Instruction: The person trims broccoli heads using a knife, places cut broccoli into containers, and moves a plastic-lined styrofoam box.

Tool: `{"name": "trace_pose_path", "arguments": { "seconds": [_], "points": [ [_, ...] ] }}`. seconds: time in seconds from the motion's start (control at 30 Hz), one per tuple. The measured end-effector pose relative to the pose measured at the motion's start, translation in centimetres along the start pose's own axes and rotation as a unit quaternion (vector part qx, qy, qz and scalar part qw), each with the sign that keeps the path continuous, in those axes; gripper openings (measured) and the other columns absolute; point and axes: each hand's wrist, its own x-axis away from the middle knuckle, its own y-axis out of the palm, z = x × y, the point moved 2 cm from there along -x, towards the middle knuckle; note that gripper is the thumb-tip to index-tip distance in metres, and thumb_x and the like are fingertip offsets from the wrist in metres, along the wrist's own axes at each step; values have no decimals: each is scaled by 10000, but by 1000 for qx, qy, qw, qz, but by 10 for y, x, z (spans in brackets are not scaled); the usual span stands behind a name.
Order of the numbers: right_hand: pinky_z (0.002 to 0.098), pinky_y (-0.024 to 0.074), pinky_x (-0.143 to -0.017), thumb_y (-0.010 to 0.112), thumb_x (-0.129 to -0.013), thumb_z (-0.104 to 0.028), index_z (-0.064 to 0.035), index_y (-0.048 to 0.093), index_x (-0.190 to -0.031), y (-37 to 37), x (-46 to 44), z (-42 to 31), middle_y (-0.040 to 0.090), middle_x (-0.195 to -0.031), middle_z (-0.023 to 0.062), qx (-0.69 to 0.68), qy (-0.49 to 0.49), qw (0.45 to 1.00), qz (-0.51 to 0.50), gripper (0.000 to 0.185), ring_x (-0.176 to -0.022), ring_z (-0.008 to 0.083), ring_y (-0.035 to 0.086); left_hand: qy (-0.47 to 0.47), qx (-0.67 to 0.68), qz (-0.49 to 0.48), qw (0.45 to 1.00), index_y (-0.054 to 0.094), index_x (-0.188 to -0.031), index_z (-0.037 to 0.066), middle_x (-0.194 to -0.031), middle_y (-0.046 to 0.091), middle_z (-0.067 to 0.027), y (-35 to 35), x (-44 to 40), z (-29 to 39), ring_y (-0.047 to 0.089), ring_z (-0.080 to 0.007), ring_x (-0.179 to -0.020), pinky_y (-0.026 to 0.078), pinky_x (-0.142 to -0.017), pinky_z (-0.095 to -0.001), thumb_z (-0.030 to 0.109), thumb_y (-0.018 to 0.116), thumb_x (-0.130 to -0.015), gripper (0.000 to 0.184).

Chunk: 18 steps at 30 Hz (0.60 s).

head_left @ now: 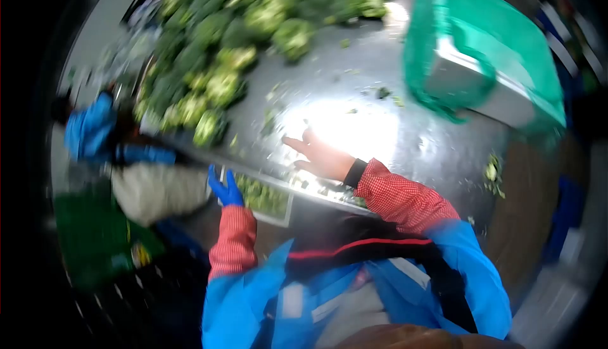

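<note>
My left hand (226, 187), in a blue glove, is raised beside the table's front edge with its fingers apart and nothing in it. Bare and spread, my right hand (322, 156) is over the metal table (354, 83), near a bright reflection; it holds nothing. Whether it touches the surface I cannot tell. A large pile of broccoli heads (221, 32) covers the back left of the table, its nearest head (210, 127) lying beyond my left hand. Below the table edge, between my hands, a pale-rimmed crate (289, 211) holds green pieces.
A box lined with green plastic (500, 45) stands at the table's right. Broccoli scraps (493, 173) lie near the right edge. A person in blue (92, 127) is at the left, near a whitish sack (158, 191) and a green crate (95, 235).
</note>
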Motion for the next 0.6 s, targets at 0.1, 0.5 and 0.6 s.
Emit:
{"name": "trace_pose_path", "arguments": {
  "seconds": [0.1, 0.5, 0.6],
  "points": [
    [399, 470, -749, 660, -822, -266, -128, 474, -1326, -60, 27, 41, 488, -921, 137, 106, 70, 979, 159, 555, -880, 302, 555, -7, 205, -145, 968, 451, -1366, 33, -1301, 530, -126, 64, -27, 79, 518, -208, -1182, 398, -1016, -338, 37, 576, -932, 452],
    [416, 402, -1013, 651, -796, -579, 13, 353, -1372, -377, 369, 154, 490, -1334, 252, 179, 539, 574, 590, 878, -1234, 398, 484, -289, 251, -551, 741, 194, -1520, 167, -1502, 316, -194, 373, 24, 346, 321, -331, -1366, 308, -1062, -533, 736, 512, -805, 967],
    [427, 388, -1041, 615, -751, -707, 29, 254, -1434, -404, 482, 249, 399, -1418, 271, 23, 586, 492, 643, 1067, -1296, 399, 430, -488, 202, -484, 698, 205, -1519, 174, -1517, 303, -167, 408, 55, 390, 305, -370, -1366, 278, -1079, -550, 840, 541, -678, 1125]
  ]
}}
